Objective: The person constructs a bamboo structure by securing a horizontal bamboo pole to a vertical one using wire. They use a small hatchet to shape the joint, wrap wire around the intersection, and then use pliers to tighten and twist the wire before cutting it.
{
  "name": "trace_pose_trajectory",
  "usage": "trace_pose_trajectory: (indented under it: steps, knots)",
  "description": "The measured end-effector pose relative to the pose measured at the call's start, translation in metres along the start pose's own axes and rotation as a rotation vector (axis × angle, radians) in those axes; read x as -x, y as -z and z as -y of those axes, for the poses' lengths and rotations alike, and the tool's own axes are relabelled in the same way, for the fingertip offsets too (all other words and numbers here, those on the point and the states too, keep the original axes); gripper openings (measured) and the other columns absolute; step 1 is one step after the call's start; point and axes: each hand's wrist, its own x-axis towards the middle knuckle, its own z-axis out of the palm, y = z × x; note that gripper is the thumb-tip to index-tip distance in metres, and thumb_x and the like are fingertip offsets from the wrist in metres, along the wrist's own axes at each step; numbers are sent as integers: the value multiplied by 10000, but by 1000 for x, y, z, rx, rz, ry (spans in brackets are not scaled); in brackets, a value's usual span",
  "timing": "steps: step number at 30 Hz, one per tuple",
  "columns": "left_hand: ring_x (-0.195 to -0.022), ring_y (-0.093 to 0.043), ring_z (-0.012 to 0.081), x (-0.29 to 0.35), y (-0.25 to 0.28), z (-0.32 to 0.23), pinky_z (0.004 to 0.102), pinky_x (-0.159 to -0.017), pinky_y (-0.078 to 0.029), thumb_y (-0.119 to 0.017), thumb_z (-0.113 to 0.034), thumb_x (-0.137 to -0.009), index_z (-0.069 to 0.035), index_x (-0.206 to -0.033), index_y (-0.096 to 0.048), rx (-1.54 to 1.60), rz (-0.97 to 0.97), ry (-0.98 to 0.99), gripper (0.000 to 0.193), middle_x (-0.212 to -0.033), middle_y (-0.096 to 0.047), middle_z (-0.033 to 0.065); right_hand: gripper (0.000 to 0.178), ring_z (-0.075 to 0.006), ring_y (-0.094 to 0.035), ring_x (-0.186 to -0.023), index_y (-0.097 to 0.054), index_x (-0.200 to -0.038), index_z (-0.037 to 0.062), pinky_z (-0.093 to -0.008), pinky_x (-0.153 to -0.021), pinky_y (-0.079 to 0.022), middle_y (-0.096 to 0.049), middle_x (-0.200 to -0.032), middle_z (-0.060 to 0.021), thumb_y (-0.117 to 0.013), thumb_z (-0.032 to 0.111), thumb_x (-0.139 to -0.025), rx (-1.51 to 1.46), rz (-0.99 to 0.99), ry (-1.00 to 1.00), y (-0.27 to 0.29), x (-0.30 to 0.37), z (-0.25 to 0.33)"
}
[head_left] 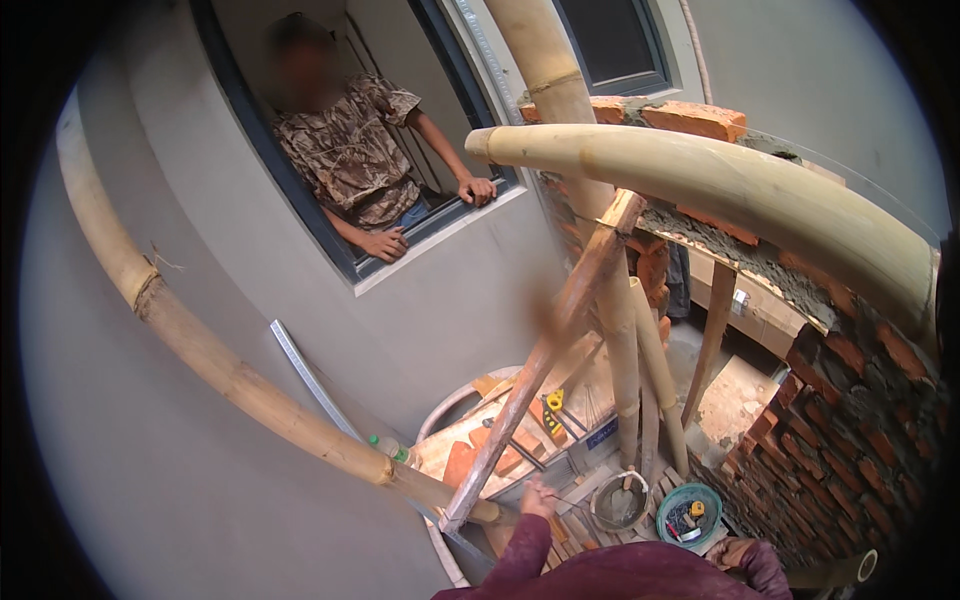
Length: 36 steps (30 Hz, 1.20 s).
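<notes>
Below us we see a round bucket [594, 505] with wet grey mix inside, and a small tool [628, 482] with a brown handle stands in the mix. The bucket is just to the right of our left hand [538, 497], down on the wooden slats [572, 533]. The fingers of that hand look bent in, and a thin dark line runs from near them toward the bucket, but we cannot tell if they pinch it. Our right hand [733, 550] is low in the view, partly tucked by its dark red sleeve [768, 572], so we cannot tell how its fingers are. Near it is a green-blue tub [664, 521]. In the tub we see a yellow and black thing [697, 508], something red and white [689, 534], and dark bits. By the grey wall, a clear bottle [400, 454] with a green cap is partly behind the long bamboo pole [300, 430]. On the board [433, 457] lie orange bricks [460, 463] and a yellow and black tool [553, 415]. A blue patch [603, 433] beside the board has pale marks, too small for us to read. At the window, another person [350, 150] rests both hands on the frame.
</notes>
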Motion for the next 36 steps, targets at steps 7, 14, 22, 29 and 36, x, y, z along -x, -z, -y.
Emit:
trace_pose_trajectory:
  steps: [7, 14, 22, 29, 36]
  knots:
    - [-469, -278, 117, 24, -5, 19, 262, -470, -250, -333, -363, -1015, -93, -1085, -512, 47, -68, 61, 332, -552, -320, -39, 266, -105, -503, -547, -527, -651, 61, -246, -490, -396, -559, -638, -39, -533, 212, -870, -5, -613, 656, -13, 65, 159]
    - [-1025, -578, 228, 86, -16, 80, 479, -986, -456, -396, -287, -1004, -44, -1128, -498, -728, 510, 327, 291, -1013, -576, 76, 384, -303, -586, -1088, -665, -1083, 99, -385, -950, -454, -629, -1142, -157, -577, 346, -803, 1115, -406, -543, 26, 56, 43]
    - [-936, -616, 184, 139, -35, 177, 330, -808, -517, -397, -306, -1010, -56, -1045, -518, -839, 765, 515, 280, -980, -626, 93, 455, -185, -567, -1075, -458, -1318, -2, -305, -973, -414, -613, -1133, -97, -431, 314, -991, -137, -285, 111, -45, -15, 129]
    - [-790, -566, 72, 131, -56, 187, 213, -626, -461, -412, -305, -1002, -52, -1094, -546, -1174, 817, -75, 301, -897, -630, 11, 625, -134, -428, -975, -336, -1422, 64, -276, -835, -358, -483, -1135, -74, -433, 472, -959, 28, -174, 383, -84, -47, 148]
    - [-737, -547, 74, 159, -124, 123, 203, -595, -430, -440, -314, -987, -9, -1039, -555, -1054, 559, -150, 330, -894, -667, 58, 484, -93, -435, -595, -441, -1352, 75, -267, -559, -381, -464, -657, 3, -437, 385, -980, 258, -286, 495, -94, -29, 197]
